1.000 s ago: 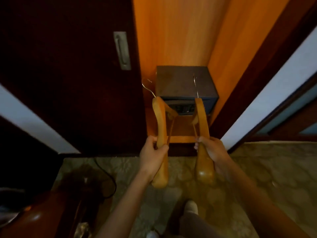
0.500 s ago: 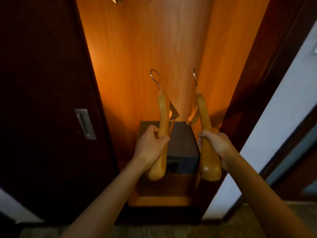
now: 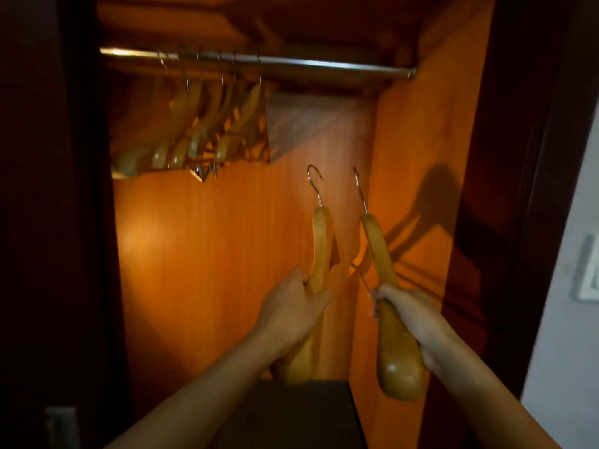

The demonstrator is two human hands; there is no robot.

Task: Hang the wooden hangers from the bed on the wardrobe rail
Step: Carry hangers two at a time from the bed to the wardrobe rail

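My left hand [image 3: 293, 311] grips a wooden hanger [image 3: 321, 247] by its lower arm, metal hook pointing up. In my right hand [image 3: 410, 314] is a second wooden hanger [image 3: 377, 247], held the same way, hook up. Both hooks stand well below the metal wardrobe rail [image 3: 324, 64], which runs across the top of the open wardrobe. Several wooden hangers [image 3: 207, 124] hang on the rail's left part. The right stretch of the rail is bare.
A dark safe box [image 3: 291, 413] sits on the wardrobe floor below my hands. A dark door panel [image 3: 48, 222] stands at the left, dark door frame [image 3: 518, 157] at the right. A white wall with a switch plate [image 3: 588, 270] lies far right.
The view has tilted up from the floor and safe to the rail. Both hands have raised their hangers higher inside the wardrobe, grips unchanged.
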